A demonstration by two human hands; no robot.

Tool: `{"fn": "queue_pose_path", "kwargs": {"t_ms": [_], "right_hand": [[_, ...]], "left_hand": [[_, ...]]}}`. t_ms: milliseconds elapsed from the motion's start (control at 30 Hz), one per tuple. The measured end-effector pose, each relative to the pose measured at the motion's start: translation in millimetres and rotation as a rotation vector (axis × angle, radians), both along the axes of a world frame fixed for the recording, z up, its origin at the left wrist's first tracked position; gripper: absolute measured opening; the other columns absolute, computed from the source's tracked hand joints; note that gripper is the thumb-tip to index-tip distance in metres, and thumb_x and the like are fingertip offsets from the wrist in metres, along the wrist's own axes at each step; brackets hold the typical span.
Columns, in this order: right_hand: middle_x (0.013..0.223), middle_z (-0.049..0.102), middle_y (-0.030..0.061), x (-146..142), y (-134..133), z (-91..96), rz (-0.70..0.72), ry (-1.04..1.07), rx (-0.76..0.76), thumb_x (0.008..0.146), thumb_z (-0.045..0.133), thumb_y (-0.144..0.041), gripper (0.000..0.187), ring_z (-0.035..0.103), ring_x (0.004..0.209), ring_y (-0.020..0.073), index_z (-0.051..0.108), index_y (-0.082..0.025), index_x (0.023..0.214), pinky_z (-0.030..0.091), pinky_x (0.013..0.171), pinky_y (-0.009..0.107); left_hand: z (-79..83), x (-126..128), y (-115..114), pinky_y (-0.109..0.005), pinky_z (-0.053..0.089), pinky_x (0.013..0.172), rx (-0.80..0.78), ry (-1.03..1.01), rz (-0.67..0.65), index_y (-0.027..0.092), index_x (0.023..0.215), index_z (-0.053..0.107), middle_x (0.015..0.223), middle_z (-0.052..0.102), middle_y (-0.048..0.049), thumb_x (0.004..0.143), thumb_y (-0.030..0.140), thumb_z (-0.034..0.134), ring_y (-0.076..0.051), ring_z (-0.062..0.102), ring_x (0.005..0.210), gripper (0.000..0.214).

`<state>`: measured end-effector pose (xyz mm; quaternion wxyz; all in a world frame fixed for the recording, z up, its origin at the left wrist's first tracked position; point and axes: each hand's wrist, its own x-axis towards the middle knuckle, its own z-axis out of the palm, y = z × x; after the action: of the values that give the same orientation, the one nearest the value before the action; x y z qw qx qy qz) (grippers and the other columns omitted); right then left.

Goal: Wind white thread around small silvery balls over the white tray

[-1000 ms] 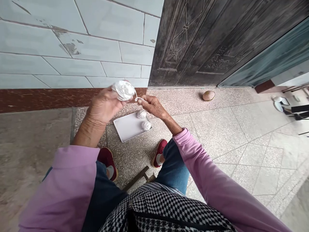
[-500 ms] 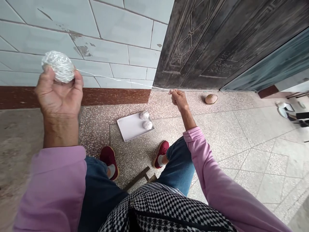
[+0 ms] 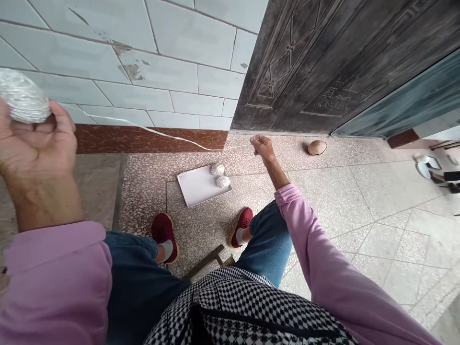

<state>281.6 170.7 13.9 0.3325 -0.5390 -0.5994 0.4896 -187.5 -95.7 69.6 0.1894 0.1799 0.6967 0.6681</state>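
Note:
At the left edge my left hand (image 3: pixel 39 143) grips a ball of shiny white string (image 3: pixel 23 96), with the thumb and fingers curled round its lower side. From the ball a white strand (image 3: pixel 158 131) runs across to the right, sagging in a loose curve before the tiled wall. Its far end is pinched between the fingertips of my right hand (image 3: pixel 263 147). On the floor below, a shallow white tray (image 3: pixel 192 188) holds two more white string balls (image 3: pixel 217 169) at its right end.
A pale tiled wall (image 3: pixel 183 81) with a brown skirting and a dark carved door (image 3: pixel 305 62) stand ahead. A round pinkish object (image 3: pixel 316 147) lies by the door. My red shoes (image 3: pixel 163 235) flank the tray, and a narrow bar (image 3: pixel 204 262) shows near my knees.
My left hand has moved left with the string ball, partly out of view. The strand, nearly straight before, now sags. My right hand has hardly moved.

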Motion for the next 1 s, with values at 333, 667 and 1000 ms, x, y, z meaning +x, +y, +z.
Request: {"fn": "queue_pose_path", "kwargs": {"t_ms": [333, 667, 1000], "right_hand": [[0.083, 0.047, -0.0069, -182.5, -60.9, 133.8, 0.594, 0.107, 0.423, 0.133, 0.086, -0.052, 0.034, 0.061, 0.079, 0.0112, 0.078, -0.022, 0.118, 0.063, 0.068, 0.013], [0.110, 0.066, -0.0052, -175.6, -106.9, 228.9, 0.565, 0.176, 0.687, 0.138, 0.058, -0.036, 0.027, 0.087, 0.102, 0.0103, 0.083, -0.029, 0.147, 0.066, 0.077, 0.010], [0.062, 0.045, -0.0093, 9.2, -3.5, 31.8, -0.061, -0.031, 0.108, 0.107, 0.094, -0.033, 0.043, 0.037, 0.054, 0.0109, 0.059, -0.026, 0.084, 0.046, 0.052, 0.022]], "left_hand": [[-4.1, 10.4, 18.9, -0.034, 0.054, 0.151, 0.452, -0.286, -0.108, 0.039, 0.129, 0.073, 0.171, 0.085, 0.0208, 0.072, 0.070, 0.116, -0.023, 0.050, 0.193, 0.078], [5.9, 20.6, 6.2, -0.037, 0.062, 0.139, 0.411, -0.344, -0.128, 0.034, 0.131, 0.068, 0.187, 0.072, 0.0147, 0.087, 0.069, 0.115, -0.025, 0.041, 0.194, 0.073], [5.9, 51.5, 28.0, -0.052, 0.071, 0.121, 0.431, -0.276, -0.256, 0.025, 0.106, 0.070, 0.145, 0.089, -0.0035, 0.064, 0.047, 0.123, -0.036, 0.072, 0.158, 0.071]]}}
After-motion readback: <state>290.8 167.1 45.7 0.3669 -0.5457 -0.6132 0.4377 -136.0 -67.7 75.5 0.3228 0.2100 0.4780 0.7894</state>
